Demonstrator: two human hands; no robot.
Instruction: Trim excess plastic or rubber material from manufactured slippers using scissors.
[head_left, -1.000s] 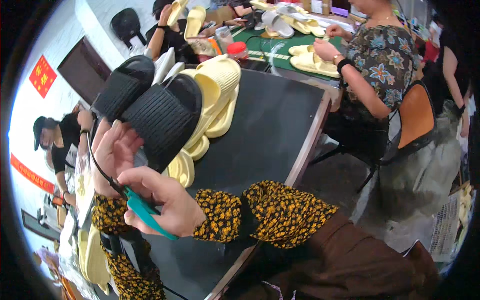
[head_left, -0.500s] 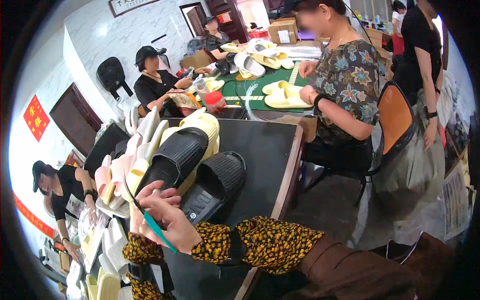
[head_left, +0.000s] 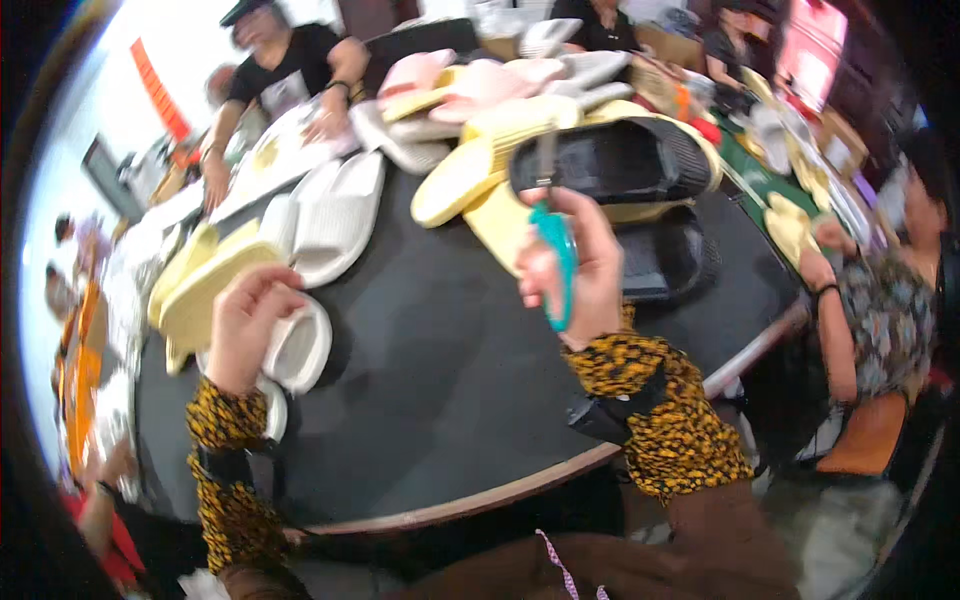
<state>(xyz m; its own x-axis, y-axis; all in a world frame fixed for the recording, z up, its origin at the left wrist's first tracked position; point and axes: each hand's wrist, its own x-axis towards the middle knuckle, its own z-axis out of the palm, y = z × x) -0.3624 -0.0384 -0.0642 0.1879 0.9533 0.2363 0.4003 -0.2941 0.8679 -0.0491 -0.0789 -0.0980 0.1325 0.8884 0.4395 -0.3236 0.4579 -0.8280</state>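
My right hand (head_left: 590,265), raised over the table, is closed around teal-handled scissors (head_left: 562,270); their blurred metal end points up. Behind it lies a black slipper (head_left: 600,160) with a ribbed strap, sole side partly in shadow, on top of yellow slippers (head_left: 450,185). A second black slipper (head_left: 665,255) rests nearer, partly hidden by my hand. At the left, my left hand (head_left: 245,335) has its fingers curled in a pinch in front of a yellow slipper (head_left: 205,300). Whether it touches that slipper or grips something small, I cannot tell. White slippers (head_left: 335,215) lie beside it.
The dark table (head_left: 430,400) has a curved-looking near edge. Pink slippers (head_left: 500,90) and grey ones are heaped at its far side. A person in black (head_left: 300,70) handles clear wrapping across the table; another in a floral top (head_left: 880,310) sits at the right.
My view has swung left and down over the table. My hands have moved apart: the right now holds the scissors upright, and the left has come out beside the yellow slippers.
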